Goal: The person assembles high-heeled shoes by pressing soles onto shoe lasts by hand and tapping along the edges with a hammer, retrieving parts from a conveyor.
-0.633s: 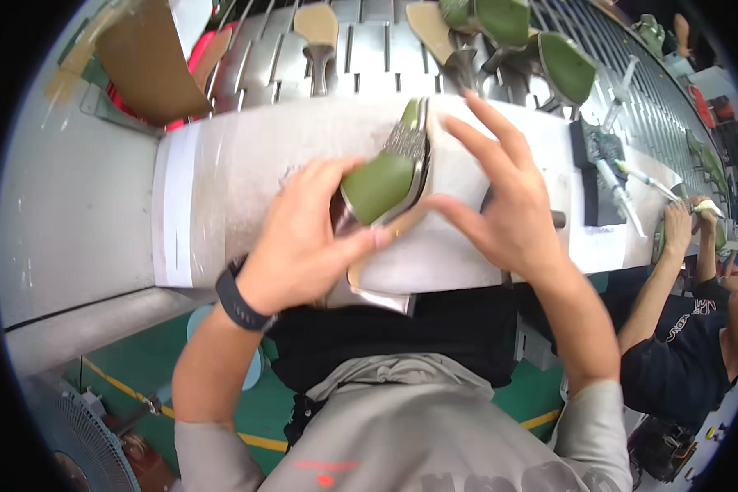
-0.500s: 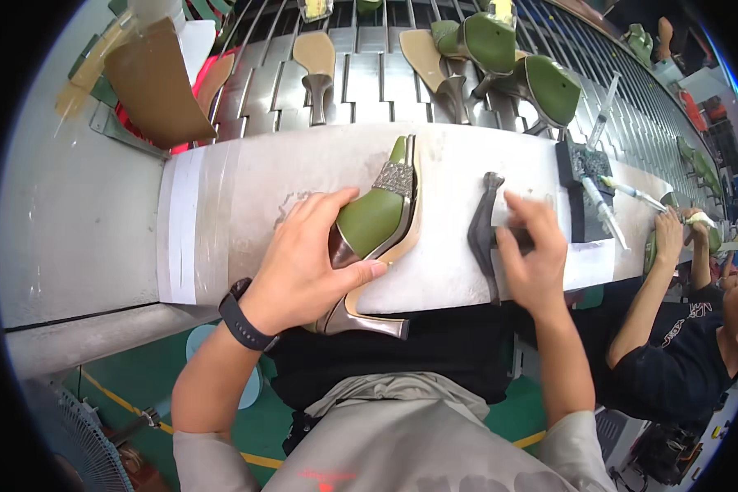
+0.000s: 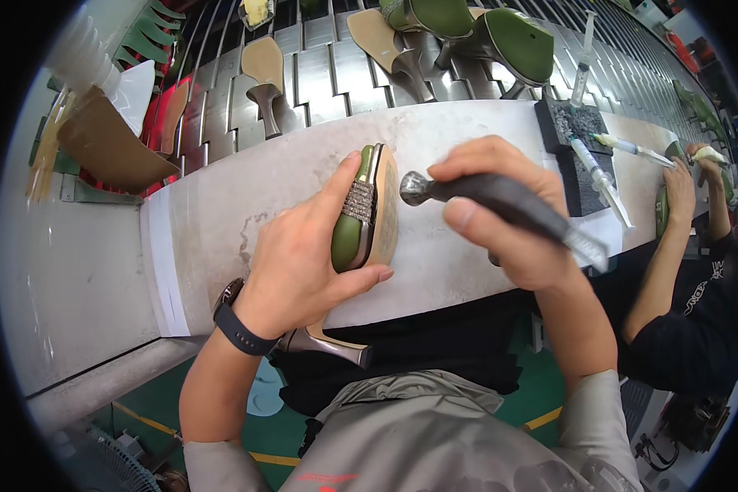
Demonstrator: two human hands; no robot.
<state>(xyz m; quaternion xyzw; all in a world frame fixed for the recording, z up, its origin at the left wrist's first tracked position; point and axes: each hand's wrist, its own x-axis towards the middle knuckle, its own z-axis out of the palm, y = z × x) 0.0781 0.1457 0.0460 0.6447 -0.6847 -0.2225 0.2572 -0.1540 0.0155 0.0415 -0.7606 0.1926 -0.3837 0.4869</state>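
Note:
A green high-heeled shoe (image 3: 348, 239) lies tilted on its side on the bench, its tan sole facing right. A glittery band crosses its toe part, and its metallic heel projects past the bench's front edge. My left hand (image 3: 291, 242) wraps over the upper, fingers along its left side and thumb against the sole edge. To the right of the sole, my right hand (image 3: 508, 217) grips a dark shoemaker's hammer (image 3: 500, 197) above the bench. The round metal face points left toward the sole, apart from it; the blurred grey other end points right.
Tan soles with heels (image 3: 264, 74) and green shoes (image 3: 512, 49) lie on the slatted metal conveyor (image 3: 312, 74) beyond. A black foam block (image 3: 578, 176) with several syringes (image 3: 594, 172) stands at right. A co-worker's arms (image 3: 668, 238) are farther right.
My right hand has picked the hammer up off the bench and swung it left toward the shoe. The shoe has turned slightly, showing more sole, with my left hand still on it.

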